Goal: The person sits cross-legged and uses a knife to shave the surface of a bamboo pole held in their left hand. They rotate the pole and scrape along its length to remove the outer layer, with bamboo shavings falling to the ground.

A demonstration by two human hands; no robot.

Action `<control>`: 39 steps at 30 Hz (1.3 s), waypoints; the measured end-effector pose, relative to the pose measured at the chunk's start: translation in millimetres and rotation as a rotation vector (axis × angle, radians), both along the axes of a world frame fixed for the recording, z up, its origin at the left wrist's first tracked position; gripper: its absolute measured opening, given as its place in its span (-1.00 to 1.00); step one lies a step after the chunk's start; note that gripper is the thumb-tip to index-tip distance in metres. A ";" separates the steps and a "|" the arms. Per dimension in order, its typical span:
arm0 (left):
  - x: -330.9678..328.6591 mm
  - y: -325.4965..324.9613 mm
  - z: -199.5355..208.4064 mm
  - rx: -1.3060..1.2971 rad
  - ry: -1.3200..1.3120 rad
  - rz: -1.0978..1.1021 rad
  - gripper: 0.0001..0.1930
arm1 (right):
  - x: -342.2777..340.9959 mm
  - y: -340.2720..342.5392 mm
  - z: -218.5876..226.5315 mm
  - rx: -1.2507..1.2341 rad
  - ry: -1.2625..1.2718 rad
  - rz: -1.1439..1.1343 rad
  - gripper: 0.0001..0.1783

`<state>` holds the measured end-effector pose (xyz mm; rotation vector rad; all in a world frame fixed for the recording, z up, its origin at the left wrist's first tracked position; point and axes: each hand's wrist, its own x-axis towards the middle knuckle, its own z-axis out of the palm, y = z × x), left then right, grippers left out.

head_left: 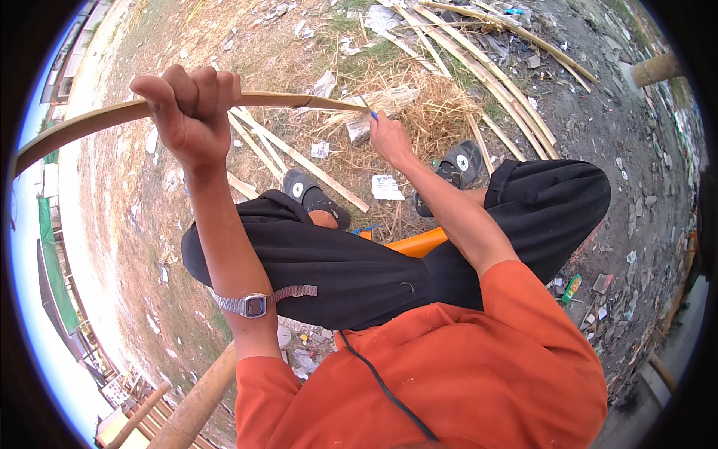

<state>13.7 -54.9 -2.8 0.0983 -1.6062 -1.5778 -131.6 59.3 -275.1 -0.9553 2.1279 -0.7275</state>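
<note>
A long bamboo strip (273, 99) runs from the far left toward the middle. My left hand (191, 112) is raised and wrapped round it in a fist. Lower down and to the right, my right hand (390, 139) grips a thin knife (373, 113) with a bit of blue at its handle; most of the handle is hidden in the fingers. The knife's narrow dark blade points up and left, at the strip's right end. Behind that end lies a pale chopped wooden block (393, 101) among straw-like shavings (441, 112). Whether blade and strip touch, I cannot tell.
Long split bamboo strips (493, 71) lie on the ground at the upper right. More strips (299, 157) lie by my left shoe (303, 187). An orange seat (417, 244) shows between my legs. Bamboo poles (198, 400) stand at the lower left. Litter dots the ground.
</note>
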 end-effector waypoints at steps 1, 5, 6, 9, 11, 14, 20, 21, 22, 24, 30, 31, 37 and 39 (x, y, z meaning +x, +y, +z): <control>-2.2 -0.3 0.7 0.004 0.011 0.008 -0.45 | 0.6 -4.3 13.0 -0.053 -0.024 -0.039 -0.65; -11.4 -0.9 -1.2 0.044 0.058 0.008 -0.44 | -9.9 -11.4 -40.8 0.067 0.024 -0.021 -0.63; -9.7 -0.2 -2.4 0.059 0.066 0.012 -0.44 | -14.5 -13.2 -41.5 0.103 0.022 0.005 -0.63; -4.1 -0.3 0.0 0.021 0.042 -0.001 -0.46 | -13.4 -18.7 -27.6 -0.013 -0.018 -0.010 -0.62; -6.7 0.4 -0.6 0.021 0.036 0.026 -0.46 | -7.4 -20.6 -9.4 -0.099 -0.093 -0.050 -0.64; -11.2 5.8 -0.1 0.052 0.034 0.028 -0.45 | -4.2 -22.5 0.7 -0.181 -0.132 -0.044 -0.64; -5.7 6.6 -0.8 0.067 0.037 0.009 -0.47 | 0.0 -15.9 18.8 -0.285 -0.111 -0.063 -0.67; -5.6 7.3 -0.7 0.070 0.041 0.011 -0.47 | -1.7 -11.9 20.8 -0.310 -0.084 -0.060 -0.68; -6.8 6.9 0.0 0.073 0.045 0.015 -0.47 | -0.5 -12.1 16.7 -0.305 -0.092 -0.071 -0.68; -7.2 5.9 -0.8 0.076 0.051 0.007 -0.46 | -1.4 -13.7 7.8 -0.298 -0.101 -0.095 -0.69; 0.6 -1.5 1.6 0.110 0.054 0.112 -0.47 | -7.0 -22.6 18.6 -0.060 0.081 0.061 -0.66; 4.2 -3.3 1.2 0.111 0.054 0.134 -0.47 | -6.5 -25.8 37.6 -0.085 0.074 0.054 -0.66; -2.9 6.2 -4.5 0.080 0.058 0.107 -0.45 | -9.1 -11.4 18.0 -0.042 0.105 0.054 -0.67; 4.7 10.3 -6.4 0.038 0.030 0.084 -0.45 | -3.5 -14.9 23.3 -0.137 0.120 0.033 -0.68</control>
